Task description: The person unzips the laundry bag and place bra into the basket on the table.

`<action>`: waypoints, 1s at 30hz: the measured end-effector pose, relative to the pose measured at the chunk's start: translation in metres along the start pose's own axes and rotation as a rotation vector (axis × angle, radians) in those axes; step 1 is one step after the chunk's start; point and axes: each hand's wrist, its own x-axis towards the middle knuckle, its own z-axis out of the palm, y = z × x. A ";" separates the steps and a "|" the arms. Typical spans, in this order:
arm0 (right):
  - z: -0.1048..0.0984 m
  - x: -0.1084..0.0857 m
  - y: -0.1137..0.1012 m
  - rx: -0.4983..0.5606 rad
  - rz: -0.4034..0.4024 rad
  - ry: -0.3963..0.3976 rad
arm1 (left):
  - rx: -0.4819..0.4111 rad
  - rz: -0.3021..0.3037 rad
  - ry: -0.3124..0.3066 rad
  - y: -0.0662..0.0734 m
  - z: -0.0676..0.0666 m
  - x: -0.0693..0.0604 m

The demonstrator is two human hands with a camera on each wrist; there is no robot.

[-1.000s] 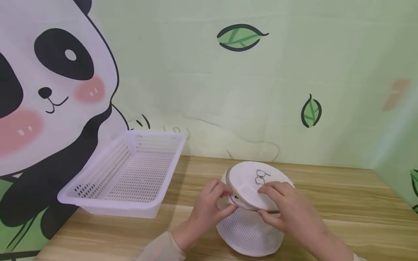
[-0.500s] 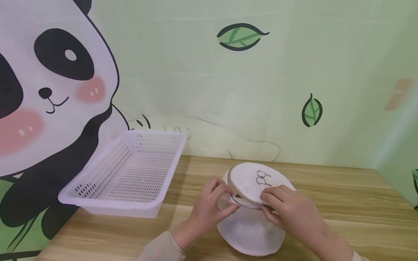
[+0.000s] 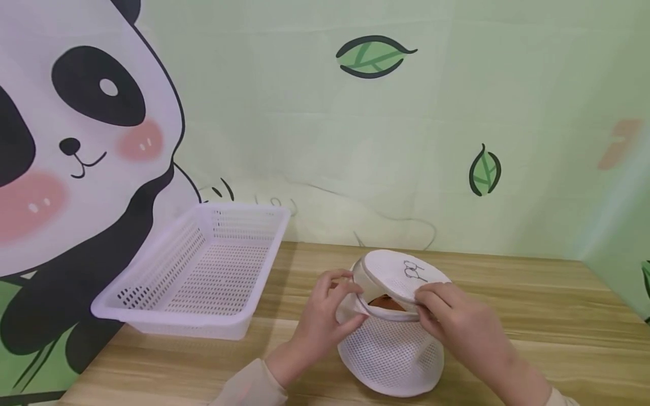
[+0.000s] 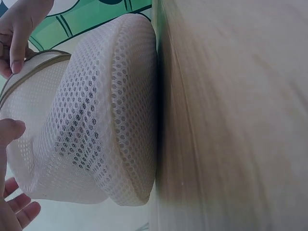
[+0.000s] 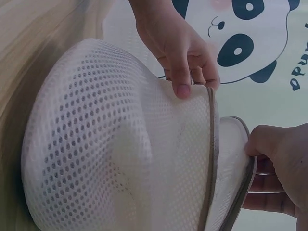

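Note:
A white mesh laundry bag (image 3: 391,355) stands on the table, its round top printed with a small glasses drawing. Its zipped lid (image 3: 401,273) is partly unfastened, leaving a gap at the front left. Something brown (image 3: 387,303) shows inside; its kind is hidden. My left hand (image 3: 325,318) holds the bag's upper rim at the left, thumb low on the mesh side. At the front right, my right hand (image 3: 457,321) pinches the lid's zippered edge (image 5: 248,178); a zipper pull cannot be made out under the fingers.
A white perforated plastic basket (image 3: 167,316) stands to the left on the wooden table (image 3: 533,332). Behind the table hangs a green backdrop (image 3: 315,129) with a panda and leaves.
The gap under the lid has widened, and the brown thing inside has come into view. My right hand has shifted slightly right along the edge; the left hand stays at the rim.

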 end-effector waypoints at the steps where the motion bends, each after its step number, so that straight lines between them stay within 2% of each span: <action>1: -0.001 0.000 0.001 -0.008 0.013 0.006 | -0.010 -0.012 -0.005 0.000 0.000 -0.001; 6: -0.007 -0.003 0.006 -0.009 0.123 0.000 | -0.038 -0.027 -0.016 0.000 0.001 -0.002; 12: -0.016 -0.007 0.014 0.080 0.263 -0.006 | -0.034 -0.010 -0.009 0.000 0.001 -0.004; 18: -0.027 -0.008 0.026 0.119 0.477 -0.023 | -0.030 0.004 0.006 -0.002 0.001 -0.002; 25: -0.037 -0.011 0.035 0.239 0.681 0.032 | -0.032 -0.006 0.006 -0.002 -0.001 -0.001; 30: -0.042 -0.019 0.044 0.272 0.841 0.022 | -0.026 -0.009 0.005 -0.003 -0.002 -0.001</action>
